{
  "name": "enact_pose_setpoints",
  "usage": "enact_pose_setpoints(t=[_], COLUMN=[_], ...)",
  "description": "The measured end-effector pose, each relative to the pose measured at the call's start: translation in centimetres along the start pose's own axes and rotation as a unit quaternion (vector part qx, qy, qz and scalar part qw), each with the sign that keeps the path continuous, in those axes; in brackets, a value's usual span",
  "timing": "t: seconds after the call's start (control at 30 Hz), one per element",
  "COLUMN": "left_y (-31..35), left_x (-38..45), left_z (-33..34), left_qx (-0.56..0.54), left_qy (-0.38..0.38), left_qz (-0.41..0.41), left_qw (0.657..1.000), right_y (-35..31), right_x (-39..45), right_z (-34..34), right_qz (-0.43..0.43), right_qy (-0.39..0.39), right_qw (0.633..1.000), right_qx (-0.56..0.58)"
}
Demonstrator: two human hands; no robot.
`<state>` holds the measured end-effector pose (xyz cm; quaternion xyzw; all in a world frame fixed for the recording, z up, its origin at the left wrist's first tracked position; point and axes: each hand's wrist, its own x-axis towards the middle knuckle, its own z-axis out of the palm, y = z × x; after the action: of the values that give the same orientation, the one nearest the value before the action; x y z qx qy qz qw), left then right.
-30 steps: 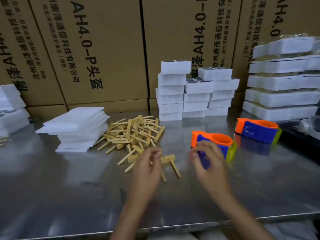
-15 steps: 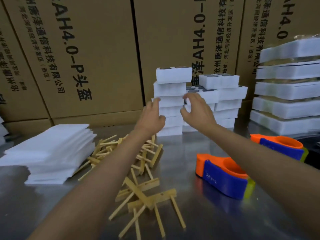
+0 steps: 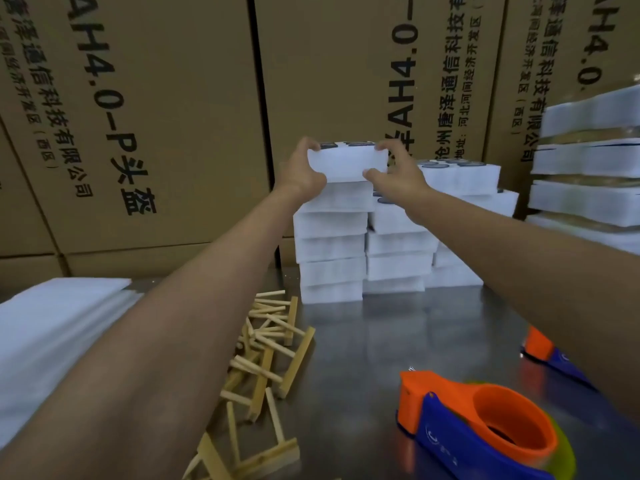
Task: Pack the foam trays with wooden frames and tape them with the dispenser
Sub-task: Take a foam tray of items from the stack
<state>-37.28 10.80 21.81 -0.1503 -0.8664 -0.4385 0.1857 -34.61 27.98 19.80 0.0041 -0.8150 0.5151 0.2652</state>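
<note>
Now: both arms reach fwd. Left hand [image 3: 300,171] and right hand [image 3: 398,171] each grip one end of the top white rectangular foam tray [image 3: 346,162], thumbs under, fingers over top edge. Tray sits atop tallest stack of white foam trays [image 3: 330,247] at back of shiny metal table [image 3: 374,344]. Pale wooden frames [image 3: 270,344] piled centre-left; orange-and-blue tape dispenser [image 3: 485,427] near right, untouched. Brown printed cartons [image 3: 180,116] behind.

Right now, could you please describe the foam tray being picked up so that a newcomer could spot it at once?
Against the wall of cardboard boxes stand white foam stacks on the steel table. The foam tray tops the tallest, leftmost stack. Unlike its neighbours, it is gripped at both ends by the left hand and right hand.
</note>
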Motion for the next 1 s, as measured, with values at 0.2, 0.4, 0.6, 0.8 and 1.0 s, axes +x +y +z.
enact_pose_setpoints(t=[0.2,0.4,0.6,0.8,1.0], left_y=[0.2,-0.2,-0.5,-0.7,-7.1], left_x=[-1.0,-1.1,-4.3,-11.6,-28.7], left_z=[0.1,-0.4,-1.4,-3.5,-3.3], left_qx=[-0.050,-0.060,-0.025,-0.027,0.026], left_qy=[0.063,0.013,0.024,0.061,-0.072], left_qz=[-0.011,0.008,0.072,0.177,0.116], left_qw=[0.997,0.998,0.997,0.982,0.990], right_y=[-0.4,-3.0,-3.7,-5.2,-2.9], right_x=[-1.1,-0.9,-2.5,-7.0,-16.4], right_z=[0.7,0.5,0.0,-2.7,-3.5], right_qz=[0.023,0.126,0.140,0.176,0.183], right_qy=[0.057,0.046,0.077,-0.058,-0.016], right_qw=[0.996,0.978,0.965,0.950,0.954], right_qx=[0.060,0.157,0.208,0.251,0.238])
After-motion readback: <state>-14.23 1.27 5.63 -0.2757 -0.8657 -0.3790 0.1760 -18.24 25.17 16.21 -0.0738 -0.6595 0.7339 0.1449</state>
